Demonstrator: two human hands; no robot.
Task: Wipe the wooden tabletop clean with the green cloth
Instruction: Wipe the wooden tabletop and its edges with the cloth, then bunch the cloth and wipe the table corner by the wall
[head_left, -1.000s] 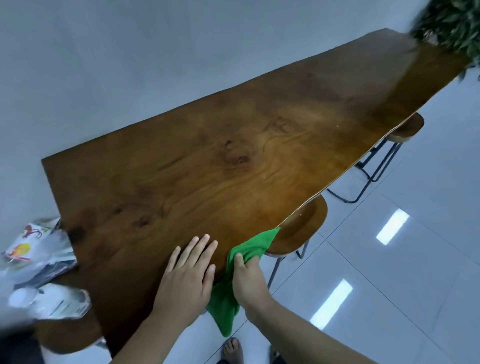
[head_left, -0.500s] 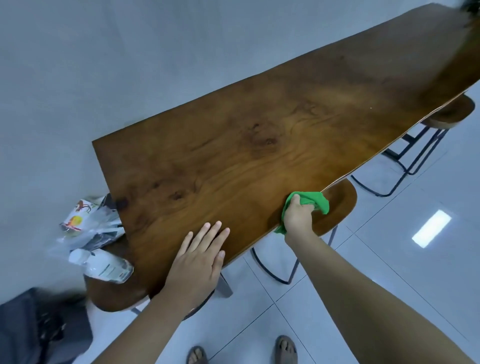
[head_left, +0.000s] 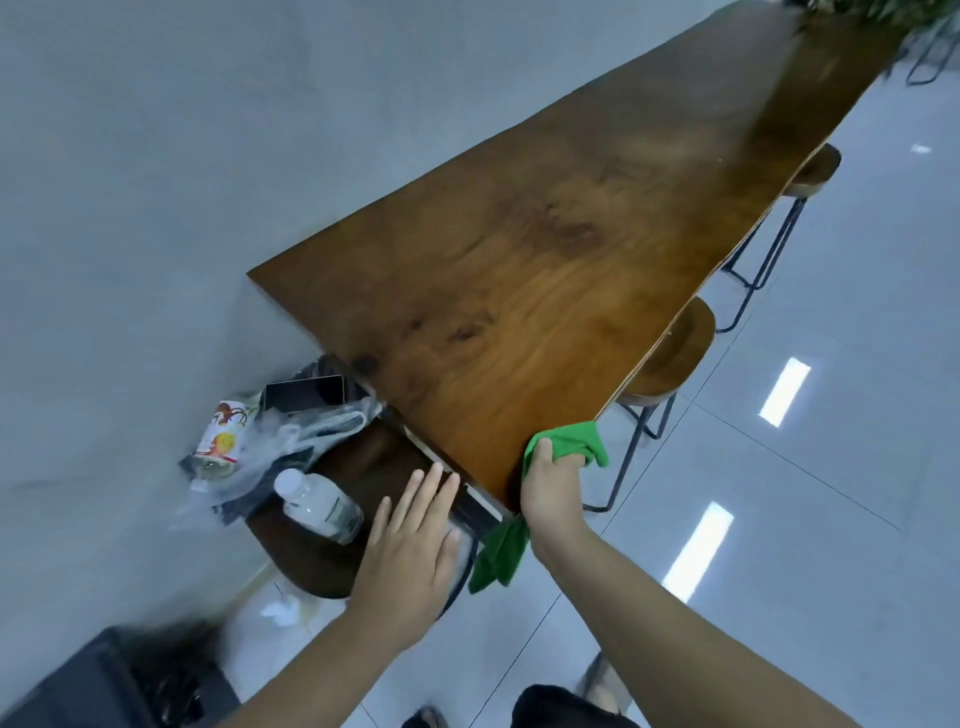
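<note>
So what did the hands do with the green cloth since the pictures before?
The right hand, gripping the green cloth throughout, slid it out along the long brown wooden tabletop's near edge, then back to the near corner. The left hand came off the wood and now hovers open, flat over the dark stool holding the clear plastic bottle. Nothing was let go. The bottle and bags stayed put.

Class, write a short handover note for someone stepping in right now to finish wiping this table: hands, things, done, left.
Right hand: clenched on the green cloth at the tabletop's near corner; a tail of cloth hangs below the edge.
Left hand: open, flat, empty, over the short end beside the low stool holding a bottle and bags.
Done: cannot tell which parts are wiped.
Left: wipe the surface toward the far end.
</note>
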